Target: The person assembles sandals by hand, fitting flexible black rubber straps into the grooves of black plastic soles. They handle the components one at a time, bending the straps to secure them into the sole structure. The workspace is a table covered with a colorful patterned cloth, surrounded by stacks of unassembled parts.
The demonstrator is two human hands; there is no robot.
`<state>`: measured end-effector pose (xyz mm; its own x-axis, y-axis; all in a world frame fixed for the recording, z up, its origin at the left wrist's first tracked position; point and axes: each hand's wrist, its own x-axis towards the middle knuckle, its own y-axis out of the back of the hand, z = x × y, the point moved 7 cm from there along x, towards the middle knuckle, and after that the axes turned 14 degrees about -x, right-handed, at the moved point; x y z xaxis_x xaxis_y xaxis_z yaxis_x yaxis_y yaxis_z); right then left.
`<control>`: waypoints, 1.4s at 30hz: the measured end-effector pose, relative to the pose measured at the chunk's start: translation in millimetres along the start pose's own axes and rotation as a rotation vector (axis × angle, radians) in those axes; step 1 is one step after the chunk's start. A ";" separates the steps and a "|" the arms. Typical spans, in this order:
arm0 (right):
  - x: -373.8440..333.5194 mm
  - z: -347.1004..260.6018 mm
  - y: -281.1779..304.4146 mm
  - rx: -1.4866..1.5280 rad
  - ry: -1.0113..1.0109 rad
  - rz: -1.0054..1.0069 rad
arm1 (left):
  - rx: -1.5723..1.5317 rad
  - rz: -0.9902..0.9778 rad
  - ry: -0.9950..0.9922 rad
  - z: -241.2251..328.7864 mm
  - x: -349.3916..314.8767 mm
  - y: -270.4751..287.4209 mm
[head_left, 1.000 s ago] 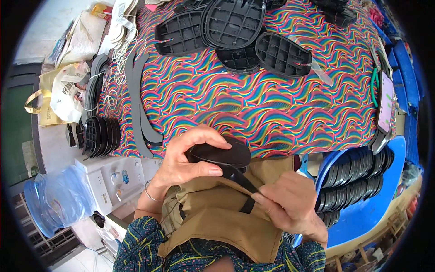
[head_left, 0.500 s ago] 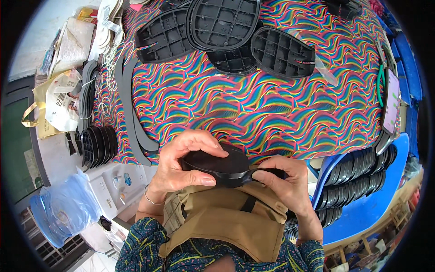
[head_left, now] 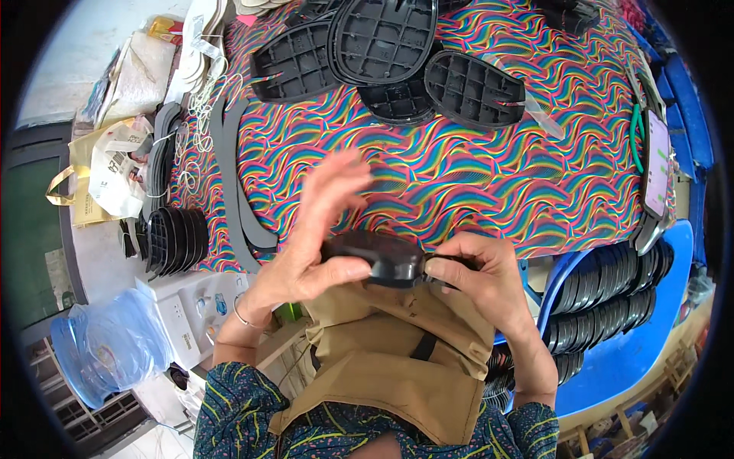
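Just above my lap, over the table's near edge, is a glossy black shoe sole [head_left: 382, 256] with a smooth raised side. My right hand [head_left: 482, 271] pinches its narrower right end between thumb and bent fingers; what lies under those fingertips is partly hidden. At the sole's left end, my left hand [head_left: 310, 249] rests its thumb against the near side. The other left fingers are lifted off, spread upward and blurred. Further back on the patterned tablecloth [head_left: 459, 180] lie several black soles [head_left: 386, 38] with gridded undersides showing.
Long grey curved strips [head_left: 243, 180] lie at the left, beside white cord [head_left: 202, 118] and a stack of black soles [head_left: 177, 241]. A blue tub [head_left: 612, 367] at the right holds rows of black soles. A phone [head_left: 656, 164] stands by the right table edge.
My left fingers have lifted off the top of the sole and swung up and away, while the thumb stays on it. The sole has moved slightly up in view and tilted.
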<state>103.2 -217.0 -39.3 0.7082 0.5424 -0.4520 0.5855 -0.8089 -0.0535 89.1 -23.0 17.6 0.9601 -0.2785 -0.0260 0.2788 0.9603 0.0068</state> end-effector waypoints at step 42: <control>-65.1 -20.2 -18.5 0.606 0.218 0.127 | -0.192 0.462 -0.230 65.8 -36.0 -15.0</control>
<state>54.3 -232.8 9.2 0.8583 0.4160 -0.3005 0.2110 -0.8198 -0.5323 51.8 -28.2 84.2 0.9679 0.1971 0.1559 -0.1610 0.9626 -0.2177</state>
